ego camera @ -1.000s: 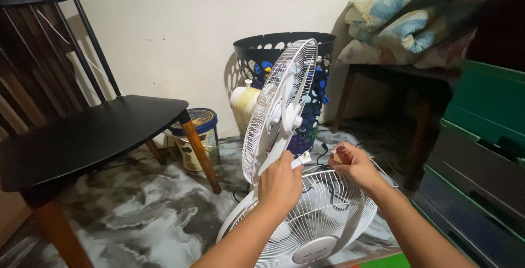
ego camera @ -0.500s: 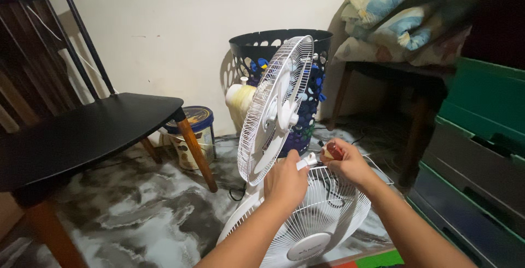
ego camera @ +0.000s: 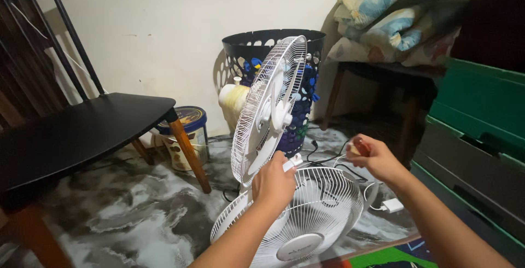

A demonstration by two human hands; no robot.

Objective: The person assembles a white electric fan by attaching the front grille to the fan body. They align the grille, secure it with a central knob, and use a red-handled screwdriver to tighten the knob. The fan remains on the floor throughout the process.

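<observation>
Item: white wire fan guard (ego camera: 266,106), upright above its mate on the floor. My left hand (ego camera: 273,183) grips its lower rim; my right hand (ego camera: 372,158) pinches a small reddish object (ego camera: 356,149). Grille-separating step, I judge; next needs steady support.

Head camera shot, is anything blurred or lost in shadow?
Head view: the right hand is slightly motion-blurred, so what it pinches is unclear; the left hand on the white wire fan guard is sharp; the upper right corner sinks into dark shadow.
</observation>
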